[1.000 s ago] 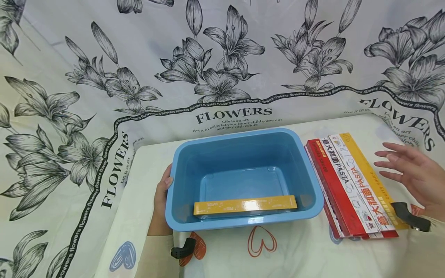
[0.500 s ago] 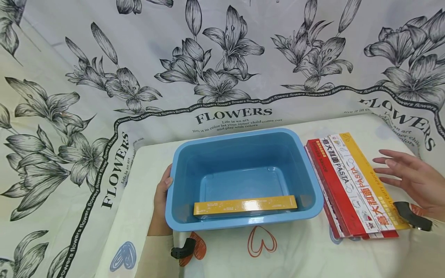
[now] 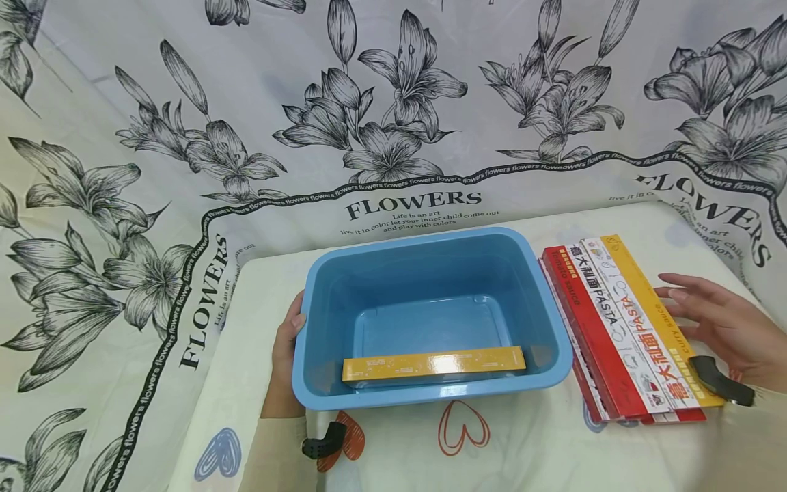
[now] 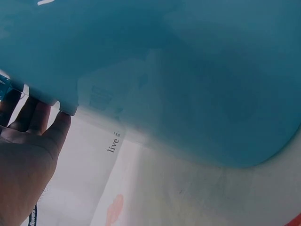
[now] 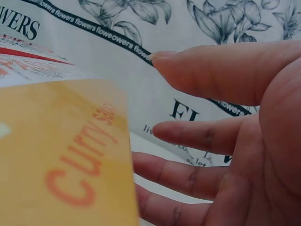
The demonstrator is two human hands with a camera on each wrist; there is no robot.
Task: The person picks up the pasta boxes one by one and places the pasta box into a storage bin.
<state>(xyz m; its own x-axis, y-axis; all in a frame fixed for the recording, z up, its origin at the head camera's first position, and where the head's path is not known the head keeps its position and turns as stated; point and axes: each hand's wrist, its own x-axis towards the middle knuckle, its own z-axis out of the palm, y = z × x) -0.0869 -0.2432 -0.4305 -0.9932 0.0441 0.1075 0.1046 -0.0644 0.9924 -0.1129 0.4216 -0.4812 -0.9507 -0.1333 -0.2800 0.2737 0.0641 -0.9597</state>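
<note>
White cloth backdrop (image 3: 381,89) with black-line flowers, along the far side and down the left. Pale table cover (image 3: 522,444) in front, printed with red and blue hearts. Blue plastic tub (image 3: 424,270) on the cover, at the middle. Just right of it, overlapping red, white and yellow boxes (image 3: 630,328); rightmost among them, a curry sauce box (image 3: 660,321). Inside the tub, lengthwise along the near wall, another yellow box (image 3: 433,362). On the tub's left rim, left hand (image 3: 285,350) in a grasp. Just right of the curry sauce box, right hand (image 3: 725,318), empty, fingers apart and loosely bent.
</note>
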